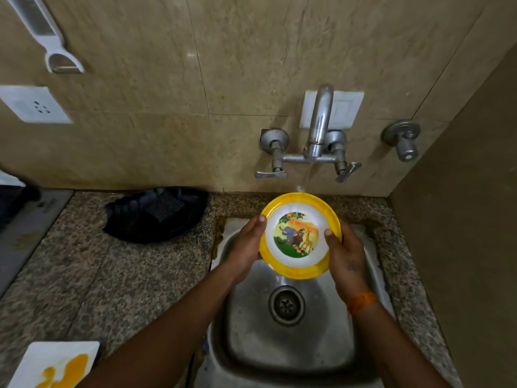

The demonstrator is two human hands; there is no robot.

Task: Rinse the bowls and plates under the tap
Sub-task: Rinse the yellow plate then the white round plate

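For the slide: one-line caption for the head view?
Both hands, left hand and right hand, hold a yellow-rimmed bowl under the running tap above the steel sink.

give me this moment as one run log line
step: rinsing | item: yellow-rimmed bowl tilted over sink | left hand grip: bowl rim | right hand grip: bowl rim | tap: running onto bowl's far rim

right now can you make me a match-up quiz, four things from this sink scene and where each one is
Things:
1. yellow-rimmed bowl
2. stained white plate
3. dark cloth
4. drain

Places:
A. counter, by the wall, left of the sink
B. floor of the sink
C. held in both hands under the tap
D. counter, near left corner

Pairs: 1-C, 2-D, 3-A, 4-B
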